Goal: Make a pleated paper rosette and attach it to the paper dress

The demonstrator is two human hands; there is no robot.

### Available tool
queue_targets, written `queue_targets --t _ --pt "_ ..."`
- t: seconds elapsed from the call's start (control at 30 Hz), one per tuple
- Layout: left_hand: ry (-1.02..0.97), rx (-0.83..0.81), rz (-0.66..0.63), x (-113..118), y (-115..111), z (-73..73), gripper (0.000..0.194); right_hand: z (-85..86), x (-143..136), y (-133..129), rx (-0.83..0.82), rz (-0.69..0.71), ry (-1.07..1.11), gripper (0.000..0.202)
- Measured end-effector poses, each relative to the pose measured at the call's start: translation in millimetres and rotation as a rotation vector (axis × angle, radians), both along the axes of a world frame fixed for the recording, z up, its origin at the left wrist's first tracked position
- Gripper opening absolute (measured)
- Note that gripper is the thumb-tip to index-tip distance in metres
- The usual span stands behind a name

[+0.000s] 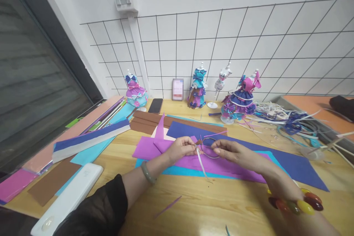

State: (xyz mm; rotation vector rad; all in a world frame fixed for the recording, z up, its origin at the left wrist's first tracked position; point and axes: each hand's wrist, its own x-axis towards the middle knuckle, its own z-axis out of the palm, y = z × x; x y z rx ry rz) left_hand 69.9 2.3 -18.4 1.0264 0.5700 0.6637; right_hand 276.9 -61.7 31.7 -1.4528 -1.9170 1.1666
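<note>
My left hand [181, 149] is closed in a pinch around one end of a narrow white strip [201, 163], which hangs down toward the table. A small brown piece [198, 142] shows at those fingertips, beside a thin round hoop [209, 157]. On the other side, my right hand [235, 152] has its thumb and fingers closed on the hoop's edge. Under both hands lie purple sheets [235, 169], over a light blue sheet [177, 170] and a dark blue sheet [298, 166]. How the strip joins the hoop is too small to make out.
Dress forms in layered paper-like dresses [136, 94] [198, 88] [239, 99] and a bare small form [221, 79] stand along the back. Phones [177, 89] [155, 106], a long white device [69, 199], brown sheets [143, 121], and tangled strips [290, 118] lie around. A purple scrap [167, 206] is in front.
</note>
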Motion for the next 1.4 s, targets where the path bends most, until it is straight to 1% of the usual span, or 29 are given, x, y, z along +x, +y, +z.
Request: queue_targets --t 0.13,0.27,0.4,0.63,0.83,0.97,1.2,1.4 --pt "0.023 0.045 -0.094 -0.9 -2.8 -1.2 0.031 -6.6 -0.8 -1.5 -0.110 0.019 0.063 0.035" --pt "0.060 0.087 -0.151 -1.3 -6.9 2.6 0.031 -8.9 -2.6 -1.9 -0.133 0.027 0.073 0.033" --pt "0.090 0.122 -0.162 -1.0 -8.8 3.4 0.030 -7.2 -5.0 -2.4 -0.166 0.037 0.081 0.034" --pt "0.108 0.138 -0.203 0.6 -8.7 -5.9 0.029 -4.6 -7.8 -3.0 -0.188 0.107 0.103 0.029" --pt "0.124 0.160 -0.235 1.0 -10.7 -5.0 0.031 -4.3 -4.5 -2.4 -0.222 0.140 0.084 0.034" --pt "0.123 0.196 -0.227 -0.2 -10.9 -4.4 0.032 -4.8 -2.7 -2.0 -0.262 0.146 0.081 0.036" --pt "0.178 0.260 -0.199 0.3 -10.6 -9.0 0.029 -5.3 -4.0 -1.5 -0.226 0.152 0.051 0.037" --pt "0.184 0.242 -0.221 0.9 -10.1 -10.9 0.028 -5.5 -3.4 -0.7 -0.229 0.204 0.029 0.036"
